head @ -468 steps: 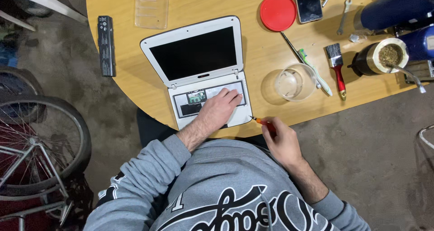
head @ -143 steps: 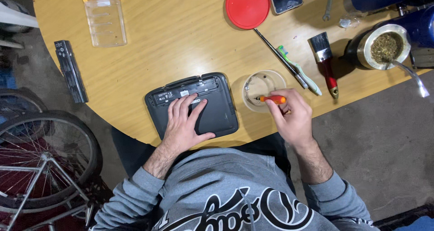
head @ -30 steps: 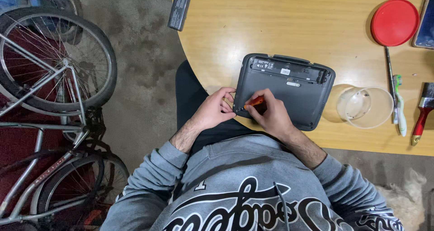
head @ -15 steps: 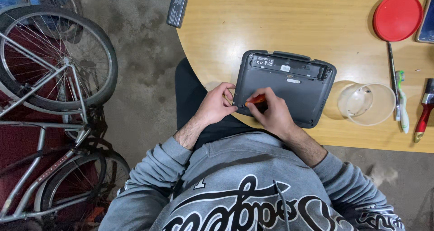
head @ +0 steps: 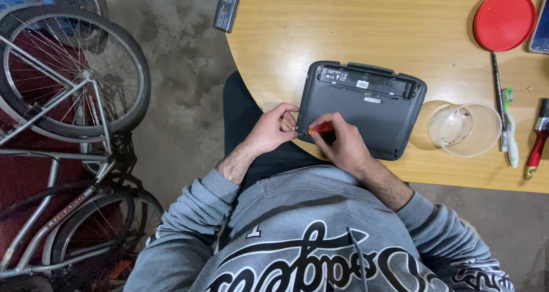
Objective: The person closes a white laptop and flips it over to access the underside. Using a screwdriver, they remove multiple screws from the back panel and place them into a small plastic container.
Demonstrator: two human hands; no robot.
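Both hands met at the near-left corner of an upturned laptop on the worktop.

Nearest the person, the right hand [head: 342, 146] pinched an orange-handled screwdriver [head: 321, 128], its tip pointing left onto that corner of the laptop [head: 361, 109]. The left hand [head: 273, 133] lay just left of the laptop, fingers curled against the corner edge and touching it, so neither hand was nearer than the other. The laptop lay bottom up, dark grey, with rounded corners, its long axis running left to right across the worktop [head: 366, 23] and tilted slightly; an open recess with small labels ran along its far edge. Just right of the laptop stood a clear tub [head: 464, 129]. Beyond that lay a toothbrush [head: 510, 132] and a red-handled paintbrush [head: 537, 137]. Far right of the laptop lay a red lid [head: 504, 20]; far left, a black battery [head: 229, 5] overhung the worktop's edge.
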